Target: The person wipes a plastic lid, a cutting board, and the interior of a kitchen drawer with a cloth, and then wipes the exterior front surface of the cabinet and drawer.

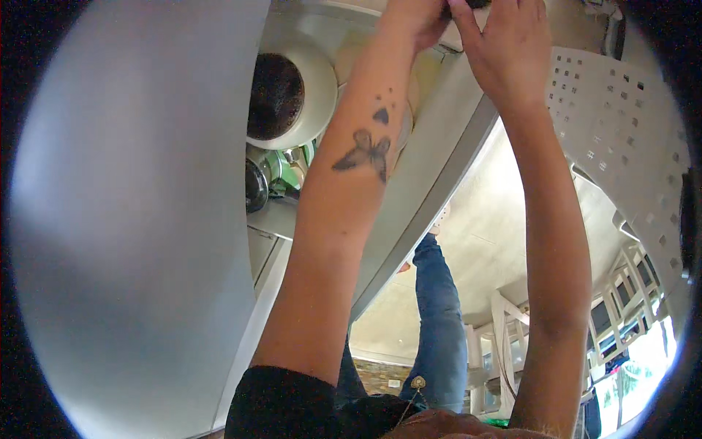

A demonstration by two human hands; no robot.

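Both of my hands are at the top edge of the view and partly cut off by it. My left hand point(419, 24) reaches over an open drawer point(433, 131) that holds cookware. My right hand point(515, 55) is just right of it, beyond the drawer's front edge, thumb stretched toward the left hand. A small dark object point(473, 3) shows between the hands; what it is and which hand holds it cannot be seen. In the drawer lies a round pale pan point(321, 104) with a dark brown base. Below it is a shiny dark-and-metal pot or lid point(256, 185), next to something green.
A smooth grey surface point(137, 192) fills the left side, close by. To the right stands a white chair with a perforated back point(603, 104). White wooden chairs point(630, 302) stand on the pale floor point(482, 230), near a bright window or door point(630, 378).
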